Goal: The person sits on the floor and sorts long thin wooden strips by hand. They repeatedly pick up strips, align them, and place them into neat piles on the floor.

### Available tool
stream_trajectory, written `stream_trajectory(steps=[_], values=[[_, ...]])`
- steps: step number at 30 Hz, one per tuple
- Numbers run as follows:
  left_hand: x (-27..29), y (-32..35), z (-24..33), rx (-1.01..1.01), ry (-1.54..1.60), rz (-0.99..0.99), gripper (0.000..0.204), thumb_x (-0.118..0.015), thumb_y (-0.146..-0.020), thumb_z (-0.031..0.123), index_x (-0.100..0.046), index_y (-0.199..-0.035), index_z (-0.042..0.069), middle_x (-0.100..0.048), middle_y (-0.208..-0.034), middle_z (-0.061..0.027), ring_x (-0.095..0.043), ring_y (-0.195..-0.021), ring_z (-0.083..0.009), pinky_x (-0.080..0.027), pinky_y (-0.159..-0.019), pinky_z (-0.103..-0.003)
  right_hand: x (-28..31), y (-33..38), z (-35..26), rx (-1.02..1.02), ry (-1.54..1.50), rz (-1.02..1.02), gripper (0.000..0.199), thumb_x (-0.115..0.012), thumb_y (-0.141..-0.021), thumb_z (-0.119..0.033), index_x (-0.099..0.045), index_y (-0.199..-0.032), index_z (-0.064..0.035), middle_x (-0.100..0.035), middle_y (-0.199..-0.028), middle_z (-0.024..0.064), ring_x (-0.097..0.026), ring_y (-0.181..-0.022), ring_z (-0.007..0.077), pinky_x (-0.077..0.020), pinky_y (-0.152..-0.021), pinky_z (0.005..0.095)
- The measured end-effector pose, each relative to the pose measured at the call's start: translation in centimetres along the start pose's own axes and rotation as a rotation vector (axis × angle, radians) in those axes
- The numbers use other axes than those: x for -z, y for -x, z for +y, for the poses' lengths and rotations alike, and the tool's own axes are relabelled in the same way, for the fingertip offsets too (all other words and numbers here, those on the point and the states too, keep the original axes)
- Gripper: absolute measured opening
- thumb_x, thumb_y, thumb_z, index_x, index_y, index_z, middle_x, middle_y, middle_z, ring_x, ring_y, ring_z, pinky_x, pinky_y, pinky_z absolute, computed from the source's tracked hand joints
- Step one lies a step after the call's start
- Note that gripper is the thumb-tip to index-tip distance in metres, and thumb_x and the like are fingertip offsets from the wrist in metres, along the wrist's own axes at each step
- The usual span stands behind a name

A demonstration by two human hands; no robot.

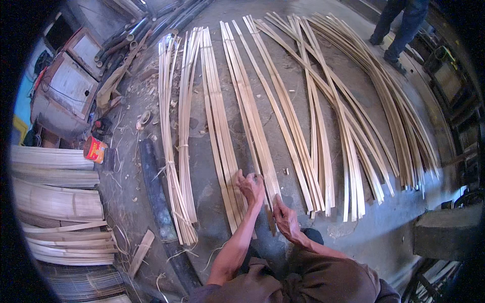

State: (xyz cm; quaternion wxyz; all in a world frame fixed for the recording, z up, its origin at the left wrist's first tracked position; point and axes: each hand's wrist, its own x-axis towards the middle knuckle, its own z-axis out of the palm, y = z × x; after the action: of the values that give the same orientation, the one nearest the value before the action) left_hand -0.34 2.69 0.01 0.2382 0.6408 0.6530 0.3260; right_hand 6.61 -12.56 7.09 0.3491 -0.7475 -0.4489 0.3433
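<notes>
Long pale bamboo strips lie in flat groups on the floor, running away from me. My left hand (251, 186) is closed, its curled fingers at the near part of the middle group of bamboo strips (252, 118). What exactly lies under those fingers is partly hidden. Lower and to the right, my right hand (285, 218) pinches the near end of the same group. Just left of my left hand is another flat group of strips (214, 108). To the right, a narrower group (283, 123) lies apart from my hands.
Tied bundles of strips (169, 166) and a dark pole (155, 189) lie at left. Crossed strips (333, 111) and a large pile (399, 121) spread right. Stacked slats (55, 202) and a red tin (95, 150) stand far left. Another person's legs (399, 25) show at upper right.
</notes>
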Motion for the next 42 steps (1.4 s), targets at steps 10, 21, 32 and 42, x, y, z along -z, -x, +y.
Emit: stream_trajectory(steps=[10,21,32,42], values=[[-0.1,-0.1,-0.9,0.292,0.717,-0.098,0.021,-0.057,-0.096,0.018,-0.057,-0.101,-0.002,-0.058,-0.082,-0.0053,-0.054,-0.072,-0.0134,-0.047,-0.063,-0.029,-1.5,1.8,0.1,-0.056,-0.103,-0.068,0.046,-0.049,-0.101,-0.027,-0.042,-0.145,-0.0139,-0.059,-0.073,0.0209,-0.061,-0.062,0.0256,-0.0484,-0.058,0.0377],[-0.4,-0.4,-2.0,0.260,0.472,-0.206,0.033,-0.063,-0.087,0.023,-0.058,-0.105,-0.004,-0.065,-0.087,-0.0131,-0.064,-0.081,-0.0221,-0.051,-0.073,-0.035,-1.4,1.1,1.1,-0.091,-0.089,-0.118,0.049,-0.049,-0.101,-0.025,-0.037,-0.148,-0.0159,-0.060,-0.065,0.0171,-0.060,-0.057,0.0211,-0.0479,-0.056,0.0361],[0.7,-0.9,-0.5,0.236,0.428,-0.306,0.036,-0.065,-0.085,0.023,-0.058,-0.108,-0.004,-0.064,-0.085,-0.0119,-0.061,-0.075,-0.0219,-0.049,-0.071,-0.036,-0.1,1.0,-0.1,-0.173,-0.100,-0.113,0.047,-0.054,-0.098,-0.025,-0.045,-0.143,-0.0161,-0.058,-0.065,0.0238,-0.063,-0.057,0.0248,-0.0493,-0.057,0.0406],[0.5,0.4,0.3,0.148,0.444,-0.044,0.028,-0.058,-0.093,0.018,-0.058,-0.112,-0.002,-0.063,-0.083,-0.0131,-0.062,-0.074,-0.0237,-0.049,-0.070,-0.038,-1.6,1.8,1.5,-0.123,-0.127,0.002,0.043,-0.053,-0.100,-0.028,-0.049,-0.141,-0.0175,-0.055,-0.064,0.0227,-0.063,-0.057,0.0222,-0.0494,-0.057,0.0396]])
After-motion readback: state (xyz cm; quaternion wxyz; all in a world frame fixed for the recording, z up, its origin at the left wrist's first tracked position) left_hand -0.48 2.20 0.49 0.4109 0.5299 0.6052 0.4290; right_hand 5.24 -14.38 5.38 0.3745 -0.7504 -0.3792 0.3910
